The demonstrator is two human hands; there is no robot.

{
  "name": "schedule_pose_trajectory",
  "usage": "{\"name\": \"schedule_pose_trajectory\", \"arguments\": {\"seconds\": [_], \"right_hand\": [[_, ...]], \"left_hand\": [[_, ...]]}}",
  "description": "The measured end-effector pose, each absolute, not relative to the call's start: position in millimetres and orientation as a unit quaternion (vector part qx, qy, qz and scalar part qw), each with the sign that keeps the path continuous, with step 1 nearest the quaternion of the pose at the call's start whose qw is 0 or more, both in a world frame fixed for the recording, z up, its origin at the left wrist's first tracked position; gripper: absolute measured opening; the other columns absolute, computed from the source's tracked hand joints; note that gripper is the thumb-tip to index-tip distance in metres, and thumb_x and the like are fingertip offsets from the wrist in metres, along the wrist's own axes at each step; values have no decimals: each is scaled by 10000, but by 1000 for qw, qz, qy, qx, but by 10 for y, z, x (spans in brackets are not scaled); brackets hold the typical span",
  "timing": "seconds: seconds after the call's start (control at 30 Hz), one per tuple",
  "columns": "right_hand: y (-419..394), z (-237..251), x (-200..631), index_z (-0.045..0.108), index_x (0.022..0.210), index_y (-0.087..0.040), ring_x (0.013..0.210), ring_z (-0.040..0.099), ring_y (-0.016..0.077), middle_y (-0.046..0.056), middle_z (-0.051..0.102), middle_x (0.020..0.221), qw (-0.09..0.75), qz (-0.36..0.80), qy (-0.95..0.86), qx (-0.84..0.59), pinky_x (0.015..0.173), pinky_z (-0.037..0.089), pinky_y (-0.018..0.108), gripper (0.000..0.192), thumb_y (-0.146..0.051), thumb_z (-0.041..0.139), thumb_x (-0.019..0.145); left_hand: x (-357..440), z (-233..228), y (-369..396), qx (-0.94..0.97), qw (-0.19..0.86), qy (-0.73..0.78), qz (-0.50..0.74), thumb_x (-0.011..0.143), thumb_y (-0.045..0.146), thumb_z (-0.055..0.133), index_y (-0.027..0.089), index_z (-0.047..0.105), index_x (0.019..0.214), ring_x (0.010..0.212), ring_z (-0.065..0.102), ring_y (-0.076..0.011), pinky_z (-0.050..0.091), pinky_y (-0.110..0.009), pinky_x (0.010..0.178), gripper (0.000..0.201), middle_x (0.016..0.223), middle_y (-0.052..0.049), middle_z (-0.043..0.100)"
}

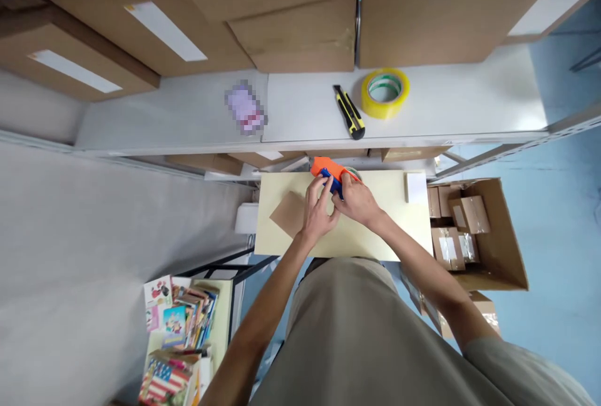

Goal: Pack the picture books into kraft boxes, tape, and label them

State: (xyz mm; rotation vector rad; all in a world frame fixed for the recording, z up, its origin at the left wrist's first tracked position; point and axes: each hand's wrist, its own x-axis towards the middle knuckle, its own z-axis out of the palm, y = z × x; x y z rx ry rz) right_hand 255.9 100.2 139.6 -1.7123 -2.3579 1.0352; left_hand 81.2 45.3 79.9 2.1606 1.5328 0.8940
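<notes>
Reading labels, I find no legible text; one shelf item is blurred. On the shelf (446,112) lie a utility knife (349,112) and yellow tape roll (385,92). My right hand (357,201) grips the orange-and-blue tape dispenser (328,172) over the bench (394,231); my left hand (317,212), fingers curled, touches it beside a brown envelope (287,213).

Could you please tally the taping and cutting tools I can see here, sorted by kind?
Tape dispenser, orange and blue, held by both hands: 1
Loose roll of yellow tape on the shelf: 1
Yellow-and-black utility knife on the shelf: 1
Total: 3
</notes>
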Motion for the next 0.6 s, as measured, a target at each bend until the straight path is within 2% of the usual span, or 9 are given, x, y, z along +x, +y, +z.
{"name": "schedule_pose_trajectory", "arguments": {"seconds": [0.07,0.2,0.33,0.43,0.5,0.6], "right_hand": [[1117,1635,2481,493,1566,-138,1229,769,467,277,782,1314,58,299,-779,-548,1054,645,627,540,-374,369,1097],[1525,1975,2215,481,1629,-117,1279,737,470,296,742,1394,158,198,-806,-535,1137,586,681,595,-382,234,1157],[2089,2043,1883,526,1602,-58,1270,739,459,305,742,1352,203,134,-807,-538,1207,507,721,583,-261,199,1164],[2419,2029,1723,578,1583,-59,1315,726,426,279,755,1372,157,113,-812,-550,1259,476,698,575,-128,250,1115],[2490,2033,1696,564,1619,-32,1416,676,418,291,725,1480,135,104,-814,-555,1314,436,669,601,-80,285,1089],[2307,1980,1783,452,1726,28,1595,527,429,311,569,1714,176,79,-814,-548,1388,350,634,625,-121,319,1134]], "left_hand": [[815,1011,634,752,143,534,359,1057,299,632,481,158,1874,1708,467,-394,416,-606,1443,961,1752,-130,488],[758,1393,1083,722,126,565,379,1052,341,682,376,106,1893,1790,327,-410,320,-564,1496,1020,1865,-152,341],[710,1602,1471,711,143,578,374,1039,290,679,336,137,1894,1825,249,-354,314,-500,1502,1013,1924,-117,285],[685,1528,1521,721,155,560,379,1038,232,618,295,186,1882,1803,322,-313,316,-486,1500,950,1916,-133,325],[637,1351,1402,720,165,559,377,1057,253,586,245,215,1871,1795,341,-316,316,-509,1494,894,1904,-170,348],[456,942,1030,702,199,585,353,1089,317,550,197,274,1846,1795,341,-327,328,-541,1485,814,1887,-196,380]]}}
